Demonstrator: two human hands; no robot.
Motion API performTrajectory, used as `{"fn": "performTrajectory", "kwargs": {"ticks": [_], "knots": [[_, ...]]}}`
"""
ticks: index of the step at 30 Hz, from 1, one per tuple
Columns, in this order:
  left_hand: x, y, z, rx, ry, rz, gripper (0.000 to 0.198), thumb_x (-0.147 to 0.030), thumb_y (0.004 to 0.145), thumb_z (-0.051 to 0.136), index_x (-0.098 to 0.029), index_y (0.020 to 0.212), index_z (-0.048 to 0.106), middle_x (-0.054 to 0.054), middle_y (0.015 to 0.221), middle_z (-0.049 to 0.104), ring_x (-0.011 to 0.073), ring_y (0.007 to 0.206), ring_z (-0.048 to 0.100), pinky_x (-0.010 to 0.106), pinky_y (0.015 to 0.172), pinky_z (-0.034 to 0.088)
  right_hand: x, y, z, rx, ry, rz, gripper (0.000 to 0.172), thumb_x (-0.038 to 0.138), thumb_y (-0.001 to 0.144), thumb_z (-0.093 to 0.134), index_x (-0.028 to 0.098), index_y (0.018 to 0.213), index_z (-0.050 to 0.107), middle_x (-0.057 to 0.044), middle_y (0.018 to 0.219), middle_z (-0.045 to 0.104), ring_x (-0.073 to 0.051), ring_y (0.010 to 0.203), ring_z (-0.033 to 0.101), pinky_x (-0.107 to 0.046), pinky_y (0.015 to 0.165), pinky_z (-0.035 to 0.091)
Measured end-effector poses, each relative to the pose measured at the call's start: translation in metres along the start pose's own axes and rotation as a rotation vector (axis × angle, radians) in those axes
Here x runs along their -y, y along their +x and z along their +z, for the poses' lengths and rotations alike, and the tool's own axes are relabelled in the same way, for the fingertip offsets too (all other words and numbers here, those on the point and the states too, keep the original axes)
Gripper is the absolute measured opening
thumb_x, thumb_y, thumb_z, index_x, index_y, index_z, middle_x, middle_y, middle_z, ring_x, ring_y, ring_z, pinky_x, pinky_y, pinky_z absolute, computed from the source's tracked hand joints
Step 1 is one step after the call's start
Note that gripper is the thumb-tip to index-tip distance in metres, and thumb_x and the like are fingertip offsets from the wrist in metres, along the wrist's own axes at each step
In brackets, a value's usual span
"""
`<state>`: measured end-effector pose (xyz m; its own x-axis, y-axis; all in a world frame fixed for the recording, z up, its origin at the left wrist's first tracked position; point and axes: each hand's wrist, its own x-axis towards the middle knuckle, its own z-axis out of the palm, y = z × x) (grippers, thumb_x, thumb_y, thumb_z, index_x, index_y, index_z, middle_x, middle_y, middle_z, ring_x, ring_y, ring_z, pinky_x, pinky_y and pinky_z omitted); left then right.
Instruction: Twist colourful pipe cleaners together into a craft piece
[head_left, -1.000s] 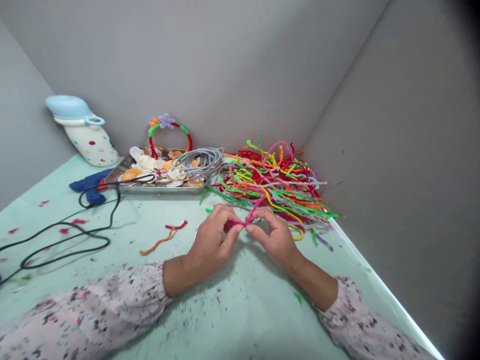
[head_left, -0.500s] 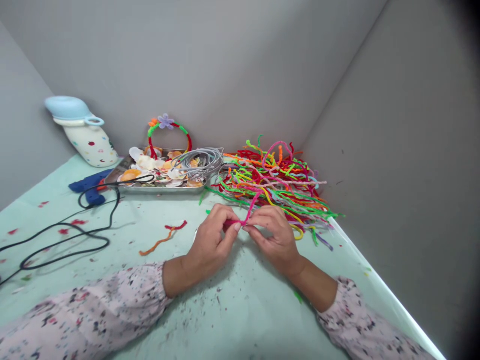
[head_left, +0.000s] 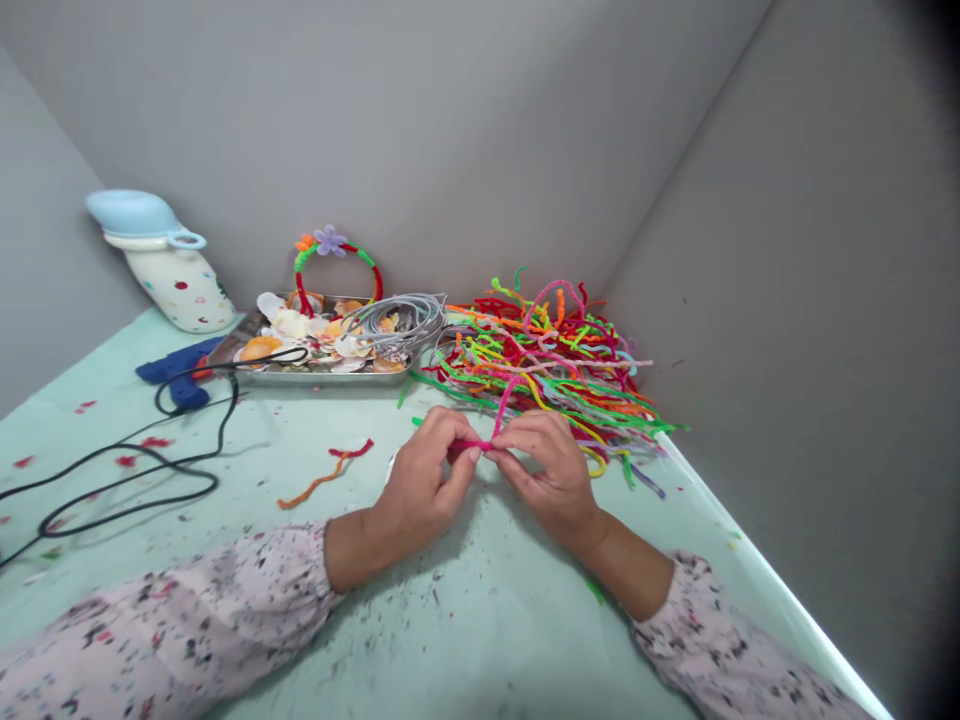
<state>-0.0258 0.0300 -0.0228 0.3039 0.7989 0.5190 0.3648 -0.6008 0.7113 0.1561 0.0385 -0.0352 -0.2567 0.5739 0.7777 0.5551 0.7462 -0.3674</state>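
A bright pink pipe cleaner (head_left: 503, 405) is pinched between both hands over the middle of the table. My left hand (head_left: 431, 470) grips it between thumb and fingertips. From the other side, my right hand (head_left: 551, 475) pinches it close to the left fingertips. One pink length sticks up between the hands; the parts inside my fingers are hidden. Just beyond the hands lies a heap of many-coloured pipe cleaners (head_left: 540, 350). To the left of my left hand, a short orange and red twisted pipe cleaner (head_left: 319, 483) rests on the table.
A metal tray (head_left: 337, 378) holds seashells, with coiled grey wire (head_left: 409, 322) at its right. Behind stands a pipe-cleaner ring with flowers (head_left: 330, 242). At left are a blue glue gun (head_left: 187, 375), its black cord (head_left: 150, 460) and a tilted white bottle (head_left: 180, 285). Grey walls enclose the table.
The upright pink length has swung slightly left and now stands straighter. Both hands keep their pinch in nearly the same place.
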Motion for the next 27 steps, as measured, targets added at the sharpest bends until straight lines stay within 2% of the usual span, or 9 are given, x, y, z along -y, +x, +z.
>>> {"fn": "performTrajectory", "kwargs": {"ticks": [6, 27], "knots": [[0.001, -0.0009, 0.0004, -0.011, 0.001, 0.035, 0.008, -0.016, 0.09, 0.048, -0.018, 0.091, 0.056, 0.006, 0.093, 0.055, 0.0187, 0.091, 0.052, 0.033, 0.08, 0.045, 0.0009, 0.0004, 0.0003, 0.0, 0.002, -0.003, 0.015, 0.021, 0.082, 0.068, 0.029, 0.094, 0.067, -0.002, 0.086, 0.067, -0.021, 0.087, 0.059, -0.04, 0.079, 0.047], [-0.0002, -0.001, -0.0004, 0.007, -0.036, 0.028, 0.008, -0.015, 0.092, 0.047, -0.016, 0.091, 0.055, 0.005, 0.092, 0.053, 0.017, 0.09, 0.05, 0.032, 0.08, 0.042, 0.001, 0.0004, 0.0001, -0.041, -0.011, -0.046, 0.018, 0.017, 0.081, 0.07, 0.027, 0.095, 0.063, -0.002, 0.086, 0.066, -0.02, 0.085, 0.059, -0.039, 0.078, 0.049]]}}
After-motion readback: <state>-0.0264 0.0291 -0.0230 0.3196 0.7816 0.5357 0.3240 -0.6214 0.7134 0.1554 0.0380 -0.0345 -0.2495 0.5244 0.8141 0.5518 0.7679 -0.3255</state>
